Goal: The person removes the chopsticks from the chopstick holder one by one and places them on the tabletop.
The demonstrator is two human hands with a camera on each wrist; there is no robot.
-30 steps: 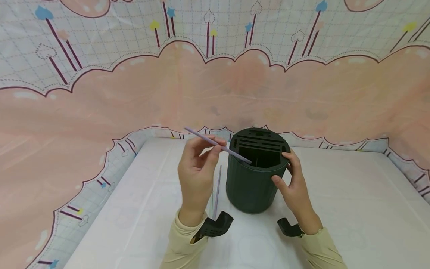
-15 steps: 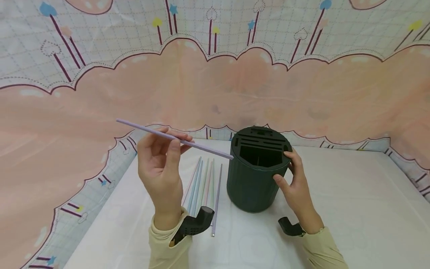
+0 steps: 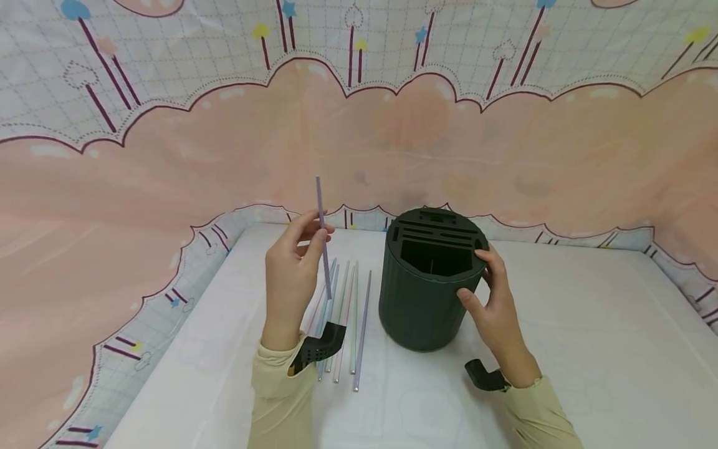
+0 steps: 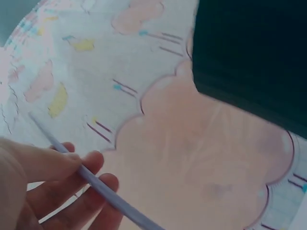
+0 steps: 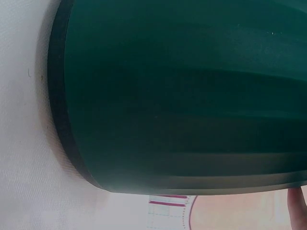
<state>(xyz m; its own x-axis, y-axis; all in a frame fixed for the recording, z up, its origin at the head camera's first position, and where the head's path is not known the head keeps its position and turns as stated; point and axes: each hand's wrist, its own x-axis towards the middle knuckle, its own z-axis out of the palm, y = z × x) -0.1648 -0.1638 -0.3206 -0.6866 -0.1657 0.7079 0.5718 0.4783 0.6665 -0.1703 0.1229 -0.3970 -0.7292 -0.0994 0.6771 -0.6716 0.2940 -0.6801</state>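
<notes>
A dark green ribbed holder (image 3: 426,299) with a slotted top stands on the white table (image 3: 561,349). My right hand (image 3: 489,298) grips its right side, thumb on the front wall and fingers at the rim. The right wrist view is filled by the holder's wall (image 5: 192,96). Left of the holder, my left hand (image 3: 294,274) pinches a pale purple straw (image 3: 323,237) and holds it nearly upright; the same straw (image 4: 96,179) crosses my fingers in the left wrist view. Several pastel straws (image 3: 348,318) lie side by side on the table below that hand.
A pink and white patterned cloth (image 3: 359,143) rises behind and to the left of the table. A black wrist mount (image 3: 320,348) sits at my left cuff over the lying straws, and another (image 3: 483,376) at my right cuff.
My left hand drew the purple straw back from the holder's opening, swung it out to the left, then turned it from slanted to nearly upright. The right hand stayed on the holder.
</notes>
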